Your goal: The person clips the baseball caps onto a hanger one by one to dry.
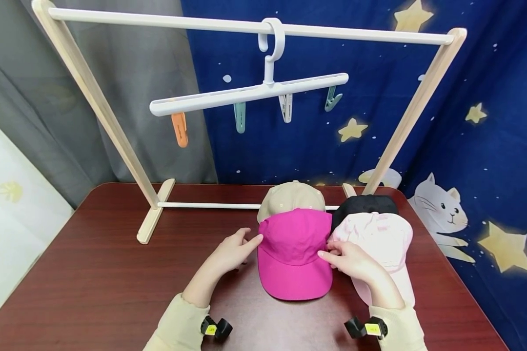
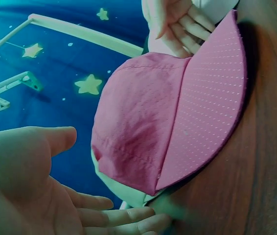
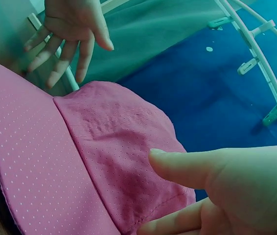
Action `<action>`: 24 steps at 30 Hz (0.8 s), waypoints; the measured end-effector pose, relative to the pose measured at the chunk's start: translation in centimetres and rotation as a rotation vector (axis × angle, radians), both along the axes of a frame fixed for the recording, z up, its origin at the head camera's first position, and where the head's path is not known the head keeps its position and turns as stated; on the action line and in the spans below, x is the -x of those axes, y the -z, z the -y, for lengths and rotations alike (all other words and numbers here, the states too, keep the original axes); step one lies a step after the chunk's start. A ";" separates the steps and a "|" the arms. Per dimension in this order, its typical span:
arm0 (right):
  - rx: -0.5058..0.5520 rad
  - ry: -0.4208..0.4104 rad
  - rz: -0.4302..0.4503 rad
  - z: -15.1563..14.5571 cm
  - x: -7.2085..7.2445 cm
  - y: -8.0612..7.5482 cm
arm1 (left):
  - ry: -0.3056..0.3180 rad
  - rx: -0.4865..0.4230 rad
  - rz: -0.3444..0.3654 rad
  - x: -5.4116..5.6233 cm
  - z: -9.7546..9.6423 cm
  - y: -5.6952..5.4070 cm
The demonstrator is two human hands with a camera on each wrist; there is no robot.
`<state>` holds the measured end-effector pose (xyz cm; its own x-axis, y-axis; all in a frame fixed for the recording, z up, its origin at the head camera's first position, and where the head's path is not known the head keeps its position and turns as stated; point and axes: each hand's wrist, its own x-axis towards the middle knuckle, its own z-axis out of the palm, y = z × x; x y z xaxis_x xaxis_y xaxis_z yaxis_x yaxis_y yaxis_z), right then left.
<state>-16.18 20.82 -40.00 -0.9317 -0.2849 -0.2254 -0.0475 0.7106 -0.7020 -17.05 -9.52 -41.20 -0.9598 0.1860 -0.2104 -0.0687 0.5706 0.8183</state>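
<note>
A magenta cap (image 1: 295, 239) sits on the table in the head view, its brim toward me. My left hand (image 1: 232, 252) is at the cap's left side, fingers loosely extended; the left wrist view shows a gap between thumb and crown. On the opposite side is my right hand (image 1: 350, 259), its thumb (image 3: 177, 164) over the crown's side in the right wrist view; whether it touches I cannot tell. Behind the magenta cap is a beige cap (image 1: 290, 196), partly covered. A pale pink cap (image 1: 379, 239) lies to the right, in front of a black cap (image 1: 366, 204).
A wooden rack (image 1: 404, 117) spans the back of the table (image 1: 92, 282). From its top bar hangs a tilted white hanger (image 1: 250, 92) with an orange clip (image 1: 180, 129), a white clip (image 1: 286, 108) and green clips (image 1: 239, 117). Curtains (image 1: 254, 156) hang behind.
</note>
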 end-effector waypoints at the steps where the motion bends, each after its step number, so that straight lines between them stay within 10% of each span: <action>1: -0.002 0.002 0.000 0.0 0.0 0.0 | 0.002 0.000 0.004 0.0 -0.1 0.1; 24: -0.116 0.100 -0.066 1.2 -0.3 -0.1 | 0.012 -0.143 0.091 -0.3 -1.3 0.9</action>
